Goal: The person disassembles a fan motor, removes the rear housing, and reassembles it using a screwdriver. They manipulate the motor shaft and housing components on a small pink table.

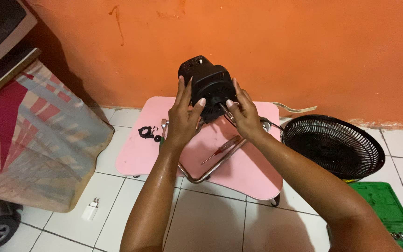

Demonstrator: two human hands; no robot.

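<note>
A black fan motor housing (207, 80) is held up over a small pink table (141, 154). My left hand (183, 116) grips its left side, fingers spread up the casing. My right hand (243, 112) holds the right side, fingertips at the motor shaft (223, 109) on the front. The motor is attached to a chrome tube stand (211, 172) that reaches down across the table. A red-handled screwdriver (221, 149) lies on the table under my hands.
Small black parts and screws (148, 132) lie on the table's left. A black fan grille (334, 144) rests on the tiled floor at right, beside a green tool case (388, 205). A white charger (90, 209) lies on the floor. Patterned cloth (33, 135) covers something left.
</note>
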